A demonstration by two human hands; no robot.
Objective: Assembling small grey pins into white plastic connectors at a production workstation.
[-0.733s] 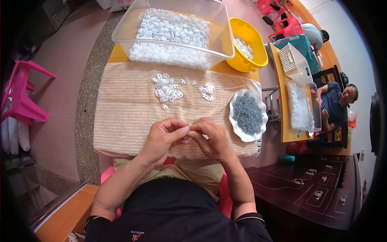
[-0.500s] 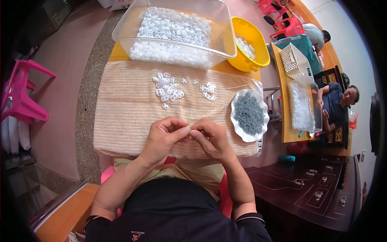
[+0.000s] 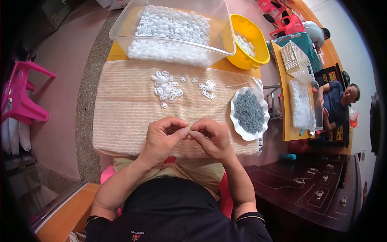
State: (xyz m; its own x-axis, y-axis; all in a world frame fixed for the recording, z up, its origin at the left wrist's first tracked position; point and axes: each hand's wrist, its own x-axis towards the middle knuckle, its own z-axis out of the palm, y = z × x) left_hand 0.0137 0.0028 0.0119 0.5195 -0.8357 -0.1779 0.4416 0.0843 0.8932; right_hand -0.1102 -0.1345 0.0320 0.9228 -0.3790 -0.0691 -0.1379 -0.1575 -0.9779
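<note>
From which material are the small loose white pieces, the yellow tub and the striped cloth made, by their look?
Small white pieces: probably hard plastic, smooth; their matching, rounded shapes look moulded.
Yellow tub: likely plastic, somewhat glossy; its colour is even, its rim smooth.
Striped cloth: fabric, matte; its surface wrinkles, but the fibre cannot be told.

I see the left hand (image 3: 162,135) and right hand (image 3: 213,138) pinch a tiny, indistinct piece (image 3: 190,126) over the striped cloth (image 3: 121,107), with loose white parts (image 3: 165,88) beyond and a scalloped plate (image 3: 238,131) of grey parts (image 3: 248,111) rightward.
</note>
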